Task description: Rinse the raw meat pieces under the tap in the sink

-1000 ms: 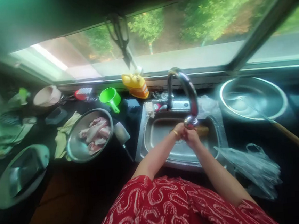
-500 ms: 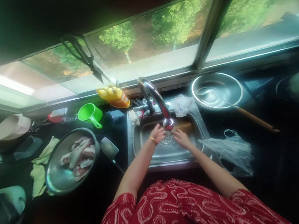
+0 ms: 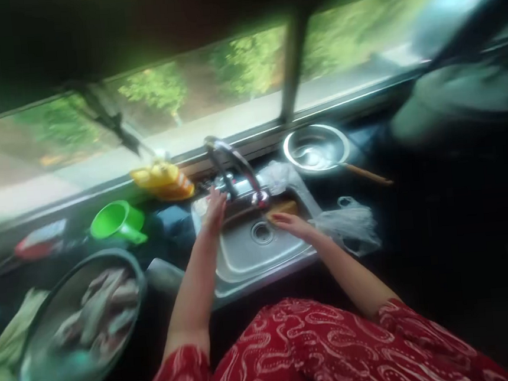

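Note:
My left hand (image 3: 215, 210) is at the back left of the steel sink (image 3: 242, 262), beside the base of the chrome tap (image 3: 236, 156). Its fingers are stretched out and somewhat blurred; whether they touch the tap's lever I cannot tell. Over the basin's right half, my right hand (image 3: 291, 225) is open with fingers extended, holding nothing. A brown block-like thing (image 3: 287, 207) lies in the sink behind it. Under the spout, the drain (image 3: 262, 232) shows between my hands.
To the left stand a large metal bowl of raw meat pieces (image 3: 98, 311), a green plastic dipper (image 3: 117, 223) and a yellow bottle (image 3: 163, 180). On the right are a metal pan (image 3: 310, 150) with a wooden-handled utensil (image 3: 366, 173) and a clear plastic bag (image 3: 350, 223).
My hands were close together under the spout. My left hand has moved left and back to the tap's base; my right stays over the sink. The view has turned right.

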The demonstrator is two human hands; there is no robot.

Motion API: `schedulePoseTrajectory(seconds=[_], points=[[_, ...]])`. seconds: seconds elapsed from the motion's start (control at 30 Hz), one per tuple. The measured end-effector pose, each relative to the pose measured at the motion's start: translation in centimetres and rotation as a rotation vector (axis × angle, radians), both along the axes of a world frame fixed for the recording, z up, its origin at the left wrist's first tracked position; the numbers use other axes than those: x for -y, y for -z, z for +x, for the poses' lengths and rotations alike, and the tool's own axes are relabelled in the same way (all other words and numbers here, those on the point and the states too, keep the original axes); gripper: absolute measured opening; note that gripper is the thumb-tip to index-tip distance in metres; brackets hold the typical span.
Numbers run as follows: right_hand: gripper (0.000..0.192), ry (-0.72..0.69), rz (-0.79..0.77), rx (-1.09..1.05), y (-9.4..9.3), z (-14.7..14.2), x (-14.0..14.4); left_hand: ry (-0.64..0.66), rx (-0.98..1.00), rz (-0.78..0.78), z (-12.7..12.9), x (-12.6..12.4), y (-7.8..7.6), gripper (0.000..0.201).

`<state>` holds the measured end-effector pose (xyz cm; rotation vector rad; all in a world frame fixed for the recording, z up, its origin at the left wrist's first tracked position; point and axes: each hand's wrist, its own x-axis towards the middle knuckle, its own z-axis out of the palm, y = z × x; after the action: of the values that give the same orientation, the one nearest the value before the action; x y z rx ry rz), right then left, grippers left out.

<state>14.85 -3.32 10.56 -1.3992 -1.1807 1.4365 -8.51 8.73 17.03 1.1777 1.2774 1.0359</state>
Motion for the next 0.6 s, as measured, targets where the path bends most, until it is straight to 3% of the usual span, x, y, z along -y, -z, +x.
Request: schedulePoseTrajectory(seconds=[0.07,0.13,0.23,0.3,0.37,0.43,0.53,0.6], points=[[0.049,-0.076,0.083,-0.128,-1.6,-0.7,0.4,0.221,-0.062,0.015,-0.1,3.1,1.6,0.051],[0.043,-0.122,0.103,0.048,-1.9,-1.4,1.2,0.437,-0.313,-0.028,-0.3,5.7,4.4,0.047],[0.026,0.037,0.064,0.404,-0.7,-1.9,2.7,0.612,-0.707,-0.068,-0.4,7.4,8.9,0.035],[0.022,0.133,0.052,0.499,0.0,-1.2,4.1,0.639,-0.765,-0.151,-0.7,7.2,10.7,0.027],[0.018,0.187,0.053,0.561,0.1,0.6,6.2,0.64,-0.72,-0.252,-1.3,6.4,11.5,0.034],[0.016,0.247,0.083,0.613,0.2,3.2,9.3,0.626,-0.712,-0.241,-1.9,5.9,11.6,0.035],[0.017,0.43,0.105,0.62,1.7,7.5,16.4,0.61,-0.945,-0.004,-1.5,7.2,11.6,0.025],[0.021,0.612,0.015,0.54,4.0,10.0,23.1,0.647,-1.049,0.173,0.7,9.8,11.2,0.026]])
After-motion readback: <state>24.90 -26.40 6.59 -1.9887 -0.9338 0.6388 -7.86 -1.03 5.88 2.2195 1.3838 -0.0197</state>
